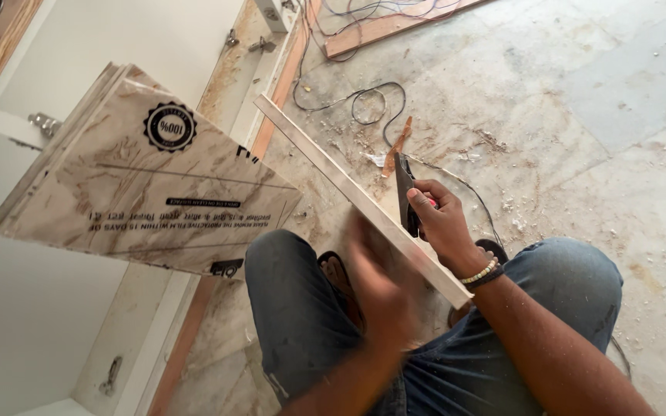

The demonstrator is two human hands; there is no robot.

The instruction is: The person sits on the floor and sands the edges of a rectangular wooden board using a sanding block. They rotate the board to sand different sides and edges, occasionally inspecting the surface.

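Note:
A long pale strip of laminate board (325, 158) runs from the upper middle down toward my right wrist. My right hand (441, 223) grips a dark hand tool (404, 196) pressed against the strip's edge, with a brown shaving (398, 146) curling off above it. My left hand (379, 289) is blurred with motion, just below the strip near its lower end; I cannot make out whether it holds anything. Both knees in blue jeans show beneath the hands.
A stack of marble-patterned laminate sheets (148, 181) with protective film lies at the left. White cabinet panels (32, 323) with hinges fill the left side. Black cables (364, 96) and wood scraps (383, 27) lie on the dusty stone floor (580, 115).

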